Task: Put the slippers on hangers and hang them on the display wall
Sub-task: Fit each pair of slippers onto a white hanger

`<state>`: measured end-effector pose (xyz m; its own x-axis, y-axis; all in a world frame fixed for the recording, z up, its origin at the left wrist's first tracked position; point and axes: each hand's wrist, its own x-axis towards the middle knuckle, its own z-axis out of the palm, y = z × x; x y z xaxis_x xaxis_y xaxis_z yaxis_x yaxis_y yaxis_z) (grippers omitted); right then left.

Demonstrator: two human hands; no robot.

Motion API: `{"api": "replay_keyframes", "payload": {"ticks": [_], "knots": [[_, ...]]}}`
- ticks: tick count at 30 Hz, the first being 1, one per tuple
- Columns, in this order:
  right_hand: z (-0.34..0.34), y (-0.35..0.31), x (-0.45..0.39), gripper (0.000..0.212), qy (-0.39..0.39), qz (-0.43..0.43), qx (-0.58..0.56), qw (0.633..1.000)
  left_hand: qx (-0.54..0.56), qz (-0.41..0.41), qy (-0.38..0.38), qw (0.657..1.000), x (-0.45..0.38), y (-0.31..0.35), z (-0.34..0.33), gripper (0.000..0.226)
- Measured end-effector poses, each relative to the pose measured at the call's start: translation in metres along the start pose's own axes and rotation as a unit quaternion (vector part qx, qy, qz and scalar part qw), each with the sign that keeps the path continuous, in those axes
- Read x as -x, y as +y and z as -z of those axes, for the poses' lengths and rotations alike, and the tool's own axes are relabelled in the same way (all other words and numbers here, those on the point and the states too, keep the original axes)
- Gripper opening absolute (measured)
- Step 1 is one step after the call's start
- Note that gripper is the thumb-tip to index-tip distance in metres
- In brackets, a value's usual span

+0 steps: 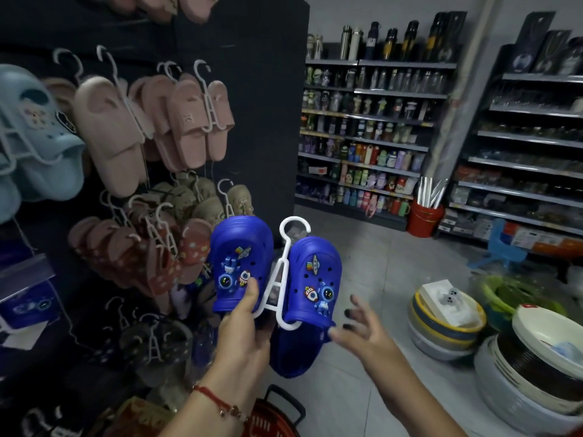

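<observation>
A pair of blue slippers with space charms sits on a white plastic hanger, one slipper on its left arm and the other on its right. My left hand grips the pair from below, thumb on the left slipper's front. My right hand hovers just right of the right slipper, fingers spread, its thumb near the slipper's edge. The dark display wall stands to the left, hung with pink slippers, brown ones and light blue ones on white hangers.
A red basket lies on the floor under my arms. Stacked bowls and basins stand at the right. Shelves of bottles and a red bucket line the back. Grey tiled floor lies between.
</observation>
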<state>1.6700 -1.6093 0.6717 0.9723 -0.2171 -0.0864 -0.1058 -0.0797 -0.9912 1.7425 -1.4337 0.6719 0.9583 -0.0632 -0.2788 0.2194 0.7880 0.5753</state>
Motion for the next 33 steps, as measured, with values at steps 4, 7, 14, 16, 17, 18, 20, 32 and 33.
{"api": "replay_keyframes", "payload": {"ticks": [4,7,14,16,17,18,20,32,33], "knots": [[-0.008,-0.058,-0.008,0.031,0.061,0.130,-0.053,0.988,-0.020,-0.089,0.043,0.995,-0.002,-0.014,-0.011,0.039],[-0.036,-0.091,-0.051,0.042,-0.071,0.061,-0.004,0.996,-0.056,-0.112,0.069,0.990,-0.009,-0.028,-0.020,0.029],[-0.052,-0.093,-0.135,0.010,-0.125,-0.099,0.056,0.986,-0.076,-0.154,0.144,0.974,-0.031,-0.051,-0.026,0.036],[-0.045,-0.083,-0.149,0.024,-0.130,-0.083,0.085,0.984,-0.072,-0.163,0.152,0.972,-0.032,-0.062,-0.024,0.032],[-0.042,-0.078,-0.155,0.026,-0.131,-0.066,0.106,0.984,-0.070,-0.162,0.156,0.972,-0.032,-0.068,-0.023,0.027],[-0.040,-0.073,-0.161,0.027,-0.128,-0.052,0.123,0.983,-0.073,-0.161,0.158,0.971,-0.033,-0.074,-0.022,0.023],[-0.039,-0.062,-0.170,0.024,-0.121,-0.016,0.155,0.980,-0.093,-0.156,0.164,0.970,-0.032,-0.083,-0.018,0.020],[-0.074,-0.033,-0.162,0.015,-0.219,0.259,0.201,0.919,-0.314,-0.122,0.211,0.918,0.001,-0.093,0.036,0.029],[-0.079,-0.033,-0.159,0.014,-0.236,0.272,0.202,0.911,-0.340,-0.126,0.206,0.909,0.008,-0.090,0.041,0.033]]}}
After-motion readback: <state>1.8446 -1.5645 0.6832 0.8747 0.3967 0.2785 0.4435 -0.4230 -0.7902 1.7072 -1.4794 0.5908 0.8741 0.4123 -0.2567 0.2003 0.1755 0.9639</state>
